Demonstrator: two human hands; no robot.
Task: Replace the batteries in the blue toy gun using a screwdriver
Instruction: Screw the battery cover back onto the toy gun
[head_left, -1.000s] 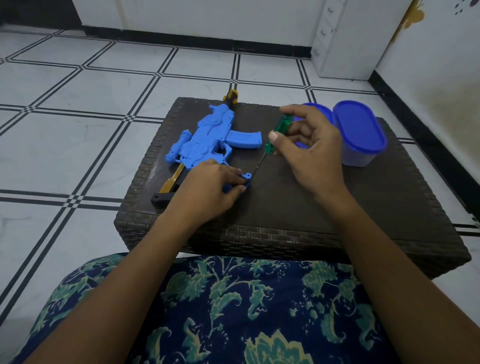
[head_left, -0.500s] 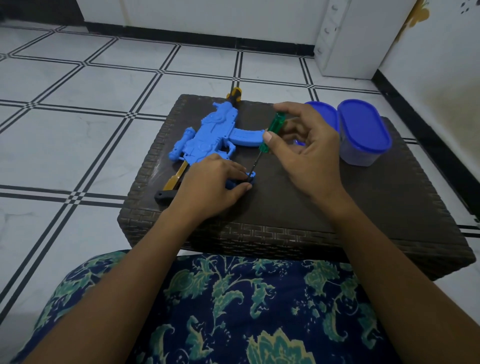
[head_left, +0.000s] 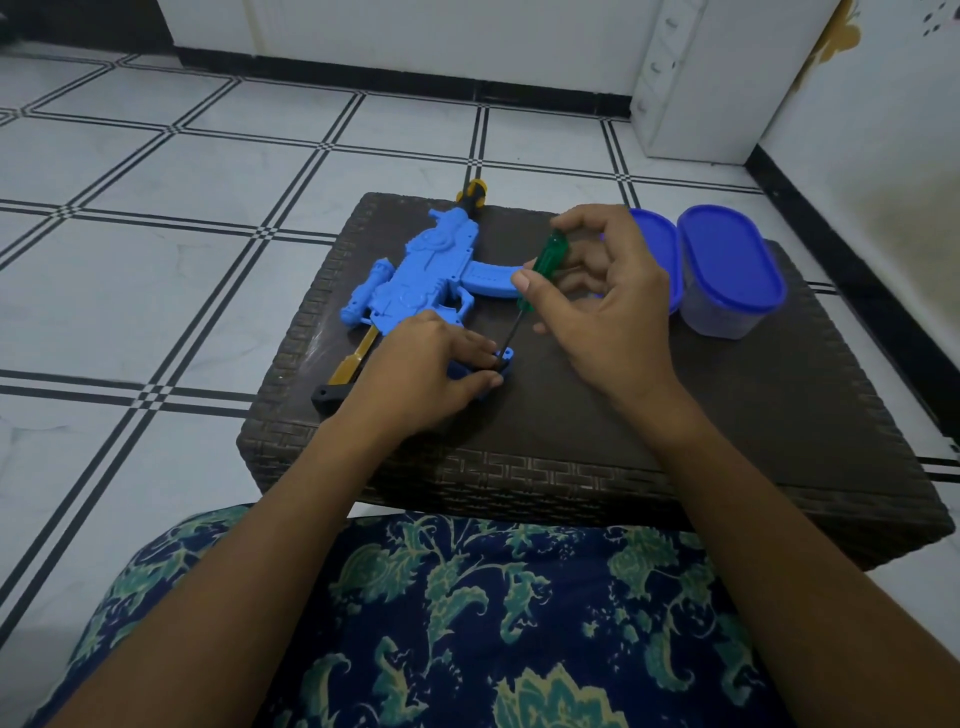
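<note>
The blue toy gun (head_left: 415, 280) lies flat on the dark woven table (head_left: 727, 426), its yellow and black stock pointing toward me. My left hand (head_left: 421, 374) grips the gun's blue handle end, holding it down against the table. My right hand (head_left: 602, 306) pinches the green handle of a screwdriver (head_left: 540, 270) between thumb and fingers. The thin shaft slants down and its tip meets the blue handle end right beside my left fingertips. No batteries are visible.
Two clear containers with blue lids (head_left: 727, 275) stand at the table's far right, just behind my right hand. A white cabinet (head_left: 717, 78) stands on the tiled floor beyond. My lap in floral cloth (head_left: 467, 623) is below the table's near edge.
The screwdriver handle has shifted a little in my right fingers while its tip stays at the handle end. My left hand keeps its hold. The camera view has moved slightly.
</note>
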